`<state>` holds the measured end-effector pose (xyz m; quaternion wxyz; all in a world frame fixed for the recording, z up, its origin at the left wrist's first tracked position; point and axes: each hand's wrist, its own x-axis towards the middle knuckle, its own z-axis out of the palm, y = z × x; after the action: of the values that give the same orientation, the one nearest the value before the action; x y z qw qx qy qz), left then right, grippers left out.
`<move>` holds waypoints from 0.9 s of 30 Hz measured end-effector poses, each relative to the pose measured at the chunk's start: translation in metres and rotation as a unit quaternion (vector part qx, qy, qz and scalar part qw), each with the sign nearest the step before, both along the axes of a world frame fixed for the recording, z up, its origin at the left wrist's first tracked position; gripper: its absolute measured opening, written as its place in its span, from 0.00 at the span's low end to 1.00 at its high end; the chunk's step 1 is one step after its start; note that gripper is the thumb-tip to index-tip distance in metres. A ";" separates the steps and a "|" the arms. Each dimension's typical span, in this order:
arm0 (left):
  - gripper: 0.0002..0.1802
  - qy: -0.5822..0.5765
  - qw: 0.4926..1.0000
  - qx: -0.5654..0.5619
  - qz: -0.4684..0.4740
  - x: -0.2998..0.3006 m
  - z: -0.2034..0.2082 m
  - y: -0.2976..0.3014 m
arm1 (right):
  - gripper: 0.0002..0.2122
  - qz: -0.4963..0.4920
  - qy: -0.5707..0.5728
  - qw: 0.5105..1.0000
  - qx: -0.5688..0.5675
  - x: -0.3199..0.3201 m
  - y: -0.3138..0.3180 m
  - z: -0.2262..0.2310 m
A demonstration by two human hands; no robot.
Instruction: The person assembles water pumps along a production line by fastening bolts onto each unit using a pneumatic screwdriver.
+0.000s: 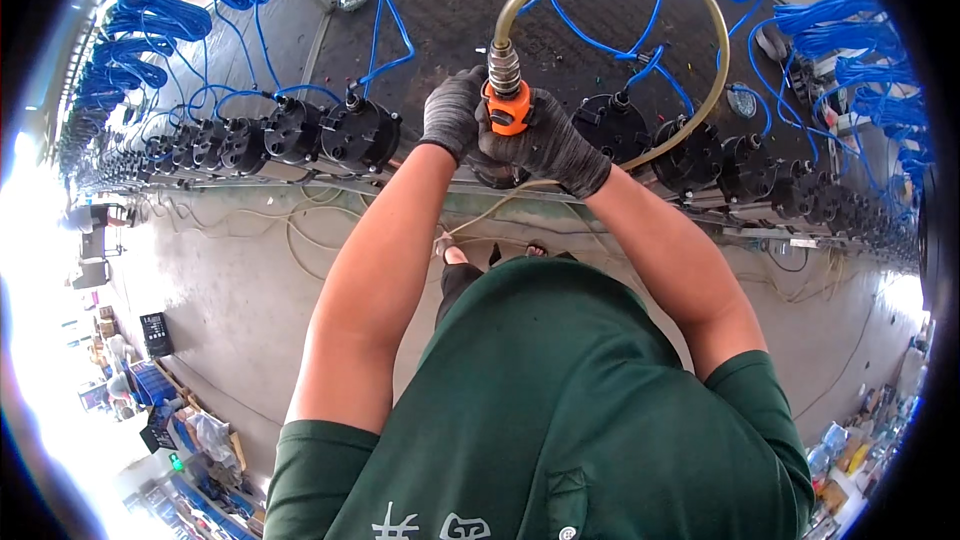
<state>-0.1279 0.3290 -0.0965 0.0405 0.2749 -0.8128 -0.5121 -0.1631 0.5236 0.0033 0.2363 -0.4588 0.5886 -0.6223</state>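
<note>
An orange air tool [509,110] with a metal hose coupling [504,70] stands at the middle of the bench edge. My right hand [555,145], in a grey knitted glove, is wrapped round the tool from the right. Pressed close to its left side is my left hand [453,117], gloved alike, with fingers curled; the tool hides what they grip. From the coupling a yellowish hose [722,50] loops up and over to the right. Under my hands a round part [499,175] shows only in part. Black round motor-like units [360,134] flank both hands.
Similar black units [690,155] line the bench edge both ways, wired to hanging coils of blue cable [150,10]. The dark bench top [440,10] holds small scraps and a clear-wrapped piece [741,100]. Hoses [290,225] trail over the floor; crates and boxes [155,380] stand lower left.
</note>
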 end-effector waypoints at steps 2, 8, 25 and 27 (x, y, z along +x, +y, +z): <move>0.13 0.160 0.978 0.132 0.018 0.009 -0.045 -0.032 | 0.19 0.023 0.018 1.000 0.002 0.007 -0.013 0.001; 0.13 0.054 0.998 0.014 -0.009 -0.002 0.004 0.003 | 0.21 0.026 -0.008 0.997 0.065 -0.003 0.001 0.006; 0.18 0.371 0.903 0.179 0.122 0.028 0.038 0.027 | 0.20 -0.095 0.004 0.995 0.023 0.010 -0.008 -0.014; 0.20 0.464 0.817 0.328 0.100 0.047 0.107 0.061 | 0.17 -0.095 -0.016 0.995 -0.009 0.021 -0.008 0.005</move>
<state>-0.0806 0.3902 0.0106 0.3714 0.0812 -0.4500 -0.8081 -0.1425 0.5153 0.0081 0.1812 -0.3925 0.6201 -0.6547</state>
